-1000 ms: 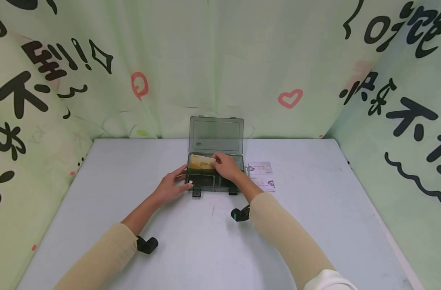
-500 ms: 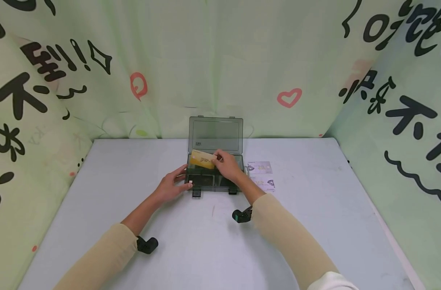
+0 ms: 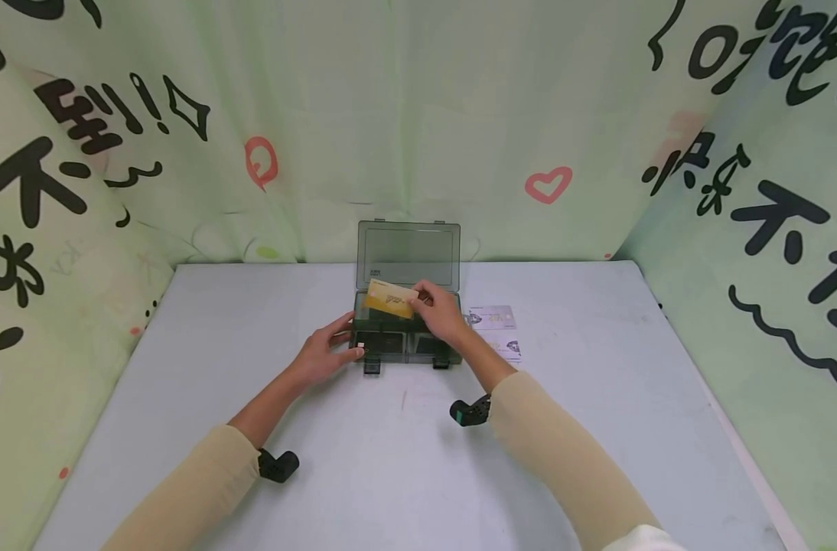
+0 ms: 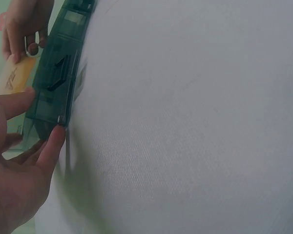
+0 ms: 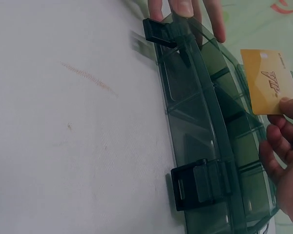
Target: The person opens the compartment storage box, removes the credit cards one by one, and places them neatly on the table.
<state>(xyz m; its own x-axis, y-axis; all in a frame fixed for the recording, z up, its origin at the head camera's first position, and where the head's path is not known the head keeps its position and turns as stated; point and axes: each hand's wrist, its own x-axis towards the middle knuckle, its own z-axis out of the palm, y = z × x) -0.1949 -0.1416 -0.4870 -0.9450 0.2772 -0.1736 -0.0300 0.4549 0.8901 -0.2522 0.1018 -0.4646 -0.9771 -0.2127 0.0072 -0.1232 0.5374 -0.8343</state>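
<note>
Green curtains flank a white table: right hand pinches 1 card, left hand seemingly grips box.

Left hand at the lower end of the green box, thumb at its edge, 1 fingertip right up against its bottom corner! Over on the box's left, the right hand pinches the yellow card by its upper end. And 1 dark latch on the box's front, white table stretching away to the box's right!
</note>
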